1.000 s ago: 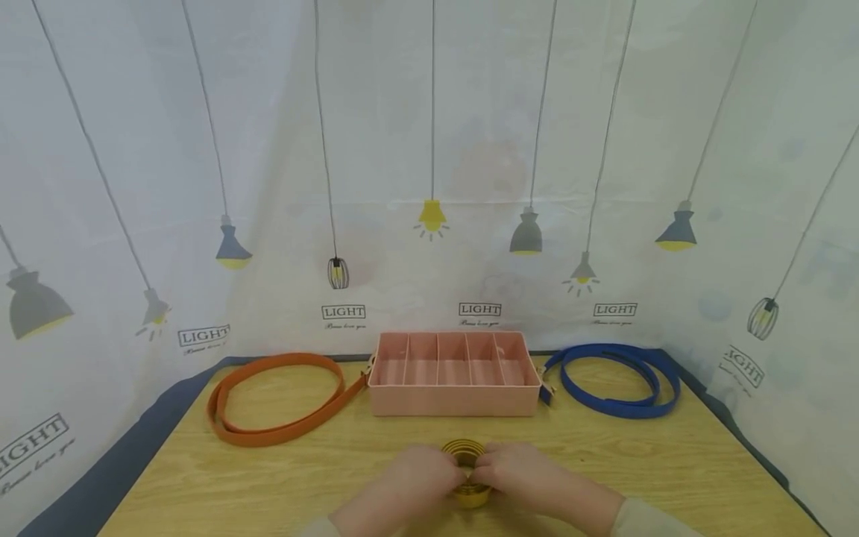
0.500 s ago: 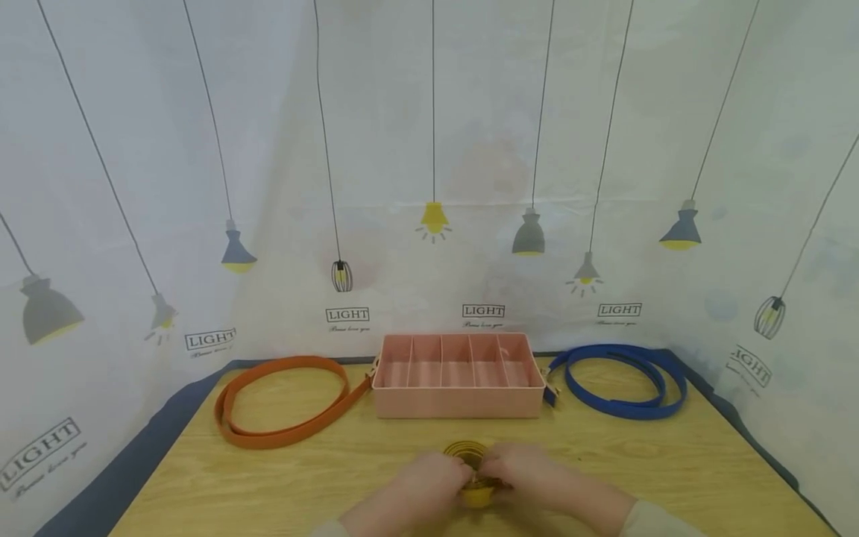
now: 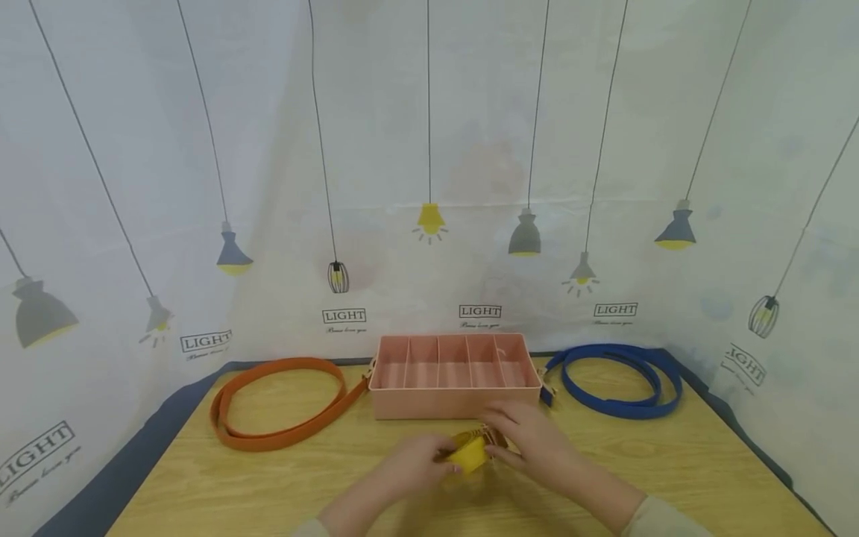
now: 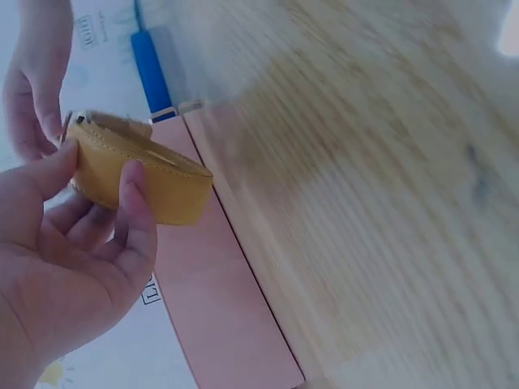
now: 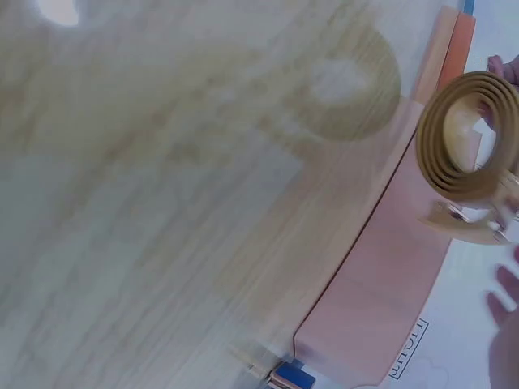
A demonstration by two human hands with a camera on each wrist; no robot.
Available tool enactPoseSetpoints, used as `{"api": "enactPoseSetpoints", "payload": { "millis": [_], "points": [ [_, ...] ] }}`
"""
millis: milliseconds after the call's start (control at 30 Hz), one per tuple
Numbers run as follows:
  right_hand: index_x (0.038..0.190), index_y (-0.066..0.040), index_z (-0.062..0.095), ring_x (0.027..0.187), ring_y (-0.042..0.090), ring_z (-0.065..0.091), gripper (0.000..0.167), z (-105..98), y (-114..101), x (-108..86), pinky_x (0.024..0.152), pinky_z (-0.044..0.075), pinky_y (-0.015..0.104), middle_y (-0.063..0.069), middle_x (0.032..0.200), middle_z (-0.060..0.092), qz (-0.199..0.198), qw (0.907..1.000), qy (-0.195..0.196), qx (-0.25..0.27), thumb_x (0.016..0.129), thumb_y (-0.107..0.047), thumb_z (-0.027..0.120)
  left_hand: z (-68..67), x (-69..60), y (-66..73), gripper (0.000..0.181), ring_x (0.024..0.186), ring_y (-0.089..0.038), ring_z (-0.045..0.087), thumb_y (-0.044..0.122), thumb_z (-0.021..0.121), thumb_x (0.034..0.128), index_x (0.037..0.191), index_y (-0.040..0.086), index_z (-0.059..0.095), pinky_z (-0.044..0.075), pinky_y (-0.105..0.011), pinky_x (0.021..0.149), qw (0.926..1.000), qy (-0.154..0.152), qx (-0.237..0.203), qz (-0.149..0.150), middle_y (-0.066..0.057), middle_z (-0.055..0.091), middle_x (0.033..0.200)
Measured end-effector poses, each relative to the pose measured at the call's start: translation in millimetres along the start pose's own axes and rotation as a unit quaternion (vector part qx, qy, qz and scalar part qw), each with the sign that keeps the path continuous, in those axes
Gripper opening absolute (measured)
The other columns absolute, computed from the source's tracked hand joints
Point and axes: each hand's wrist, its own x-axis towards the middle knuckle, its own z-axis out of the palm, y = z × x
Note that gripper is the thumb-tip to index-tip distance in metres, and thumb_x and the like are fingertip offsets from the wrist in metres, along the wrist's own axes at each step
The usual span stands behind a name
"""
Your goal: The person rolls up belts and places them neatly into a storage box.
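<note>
A yellow belt (image 3: 470, 453), rolled into a coil, is held tilted above the table in front of the pink box. My left hand (image 3: 416, 466) grips the coil from its left side; in the left wrist view the thumb and fingers pinch the stitched yellow belt (image 4: 182, 190). My right hand (image 3: 537, 440) is at the coil's right side with its fingers spread. In the right wrist view the fingers of the right hand (image 5: 507, 348) look apart from the coil. A short loose end with shiny metal, apparently the buckle, sticks out there, partly blurred.
Behind the hands stands a pink box (image 3: 456, 403) with several compartments. An orange belt (image 3: 282, 440) lies looped to its left, a blue belt (image 3: 620, 408) to its right. The wooden table (image 3: 221, 492) ends at a printed curtain (image 3: 403, 149) behind.
The yellow coil has been lifted off the table and tilted, its side now facing me. My right hand has moved away from the coil's middle to its right, fingers spreading.
</note>
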Motion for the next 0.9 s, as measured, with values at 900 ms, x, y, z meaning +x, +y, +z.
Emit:
{"api": "enactPoseSetpoints", "payload": {
  "millis": [900],
  "points": [
    [0.114,-0.009,0.066,0.099,0.020,0.058,0.023,54,-37,77.9,0.084,0.052,0.036,0.002,0.109,0.063,0.254,0.9261,0.028,0.278,0.095,-0.022,0.064,-59.0,16.8,-14.5,0.041,0.065,-0.020,0.066,0.021,0.060,0.0980,0.127,-0.008,0.056,0.056,-0.035,0.065,0.8835,0.205,-0.403,-0.121,-0.021,0.064,0.109]
  ]
}}
